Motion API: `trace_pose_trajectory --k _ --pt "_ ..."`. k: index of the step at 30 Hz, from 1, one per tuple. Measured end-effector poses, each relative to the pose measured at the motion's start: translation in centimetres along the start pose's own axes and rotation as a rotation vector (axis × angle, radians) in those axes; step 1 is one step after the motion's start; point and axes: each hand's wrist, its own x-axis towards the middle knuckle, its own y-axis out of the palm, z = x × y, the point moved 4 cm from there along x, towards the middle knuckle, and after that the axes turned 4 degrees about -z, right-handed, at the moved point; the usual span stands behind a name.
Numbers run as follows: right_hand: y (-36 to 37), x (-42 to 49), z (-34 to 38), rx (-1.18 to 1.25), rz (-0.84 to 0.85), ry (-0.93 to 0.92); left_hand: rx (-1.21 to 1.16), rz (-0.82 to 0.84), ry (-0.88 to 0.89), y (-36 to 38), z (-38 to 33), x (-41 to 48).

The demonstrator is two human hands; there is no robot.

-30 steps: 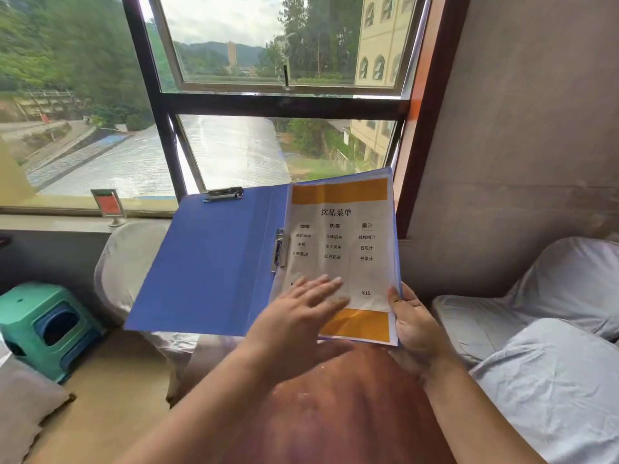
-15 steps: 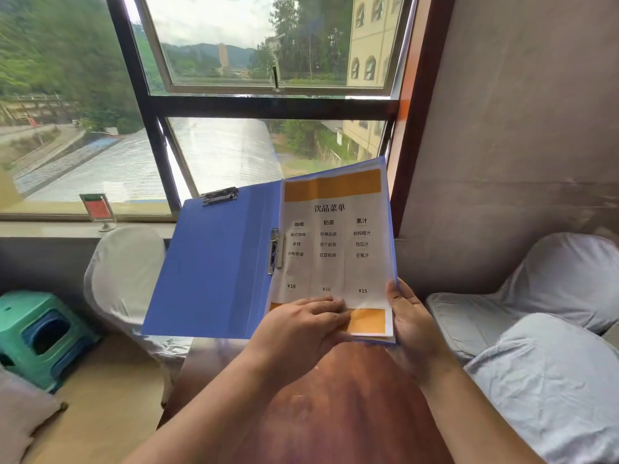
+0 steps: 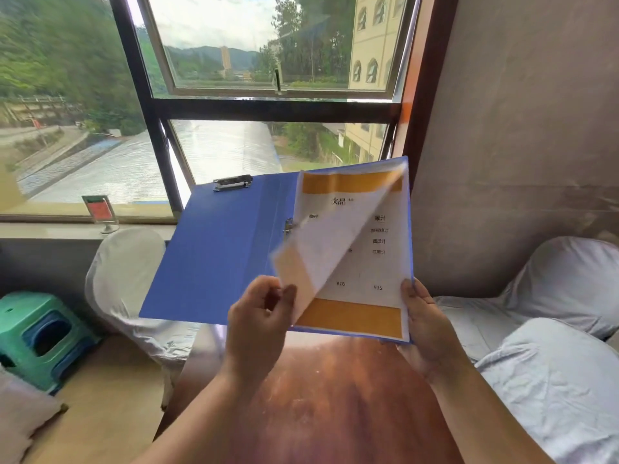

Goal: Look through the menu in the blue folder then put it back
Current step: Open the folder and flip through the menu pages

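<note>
The blue folder (image 3: 217,256) is held open in the air above a brown table (image 3: 335,396). Its right half carries white menu pages with orange bands. My left hand (image 3: 259,316) pinches the lower corner of the top menu page (image 3: 321,249) and has it lifted and folded over toward the left. The page beneath (image 3: 375,262) shows, with printed text and prices. My right hand (image 3: 425,326) grips the folder's lower right edge from below. A black clip (image 3: 232,183) sits at the top of the left cover.
A large window (image 3: 268,108) is straight ahead, with a small red sign stand (image 3: 100,212) on its sill. A white-covered chair (image 3: 127,279) stands behind the table. A green stool (image 3: 40,336) is at the left. White pillows (image 3: 552,329) lie at the right by the wall.
My left hand went from resting flat on the menu's bottom to pinching the top page's corner and lifting it up and leftward. The folder stayed held up by my right hand.
</note>
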Motion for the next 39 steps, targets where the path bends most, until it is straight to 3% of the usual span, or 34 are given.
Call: trace_pose_trajectory --k 3,5,10,13,16,19,21,24,27,39 --pt "0.1 -0.1 0.8 0.001 -0.020 -0.005 -0.260 -0.262 -0.328 -2.3 3.0 0.9" --pt "0.2 0.0 1.2 0.017 -0.020 -0.012 -0.386 -0.351 -0.496 -3.4 5.2 1.2" --pt "0.3 0.3 1.6 0.046 -0.035 -0.039 -0.170 -0.329 -0.588 -4.5 8.0 1.1" --pt "0.7 0.4 1.6 0.043 -0.025 -0.043 0.093 -0.374 -0.462 -5.4 6.4 1.0" --pt "0.8 0.4 1.4 0.068 -0.029 -0.034 0.252 -0.354 -0.099 -4.8 2.7 0.6" --pt "1.3 0.4 0.8 0.077 -0.044 -0.010 0.359 -0.082 0.521 -1.2 -2.4 -0.3" --pt "1.7 0.4 0.4 0.090 -0.036 0.000 0.393 0.214 0.749 1.8 -4.3 -0.9" --pt "2.2 0.2 -0.2 0.123 -0.025 0.035 0.531 0.576 0.696 5.2 -4.7 -0.9" --pt "2.7 -0.2 -0.2 0.177 -0.020 0.069 0.575 0.705 0.632 6.4 -4.3 -0.6" --pt "2.8 -1.3 1.5 0.024 -0.060 -0.016 0.431 0.498 0.754 4.6 -5.6 -1.4"
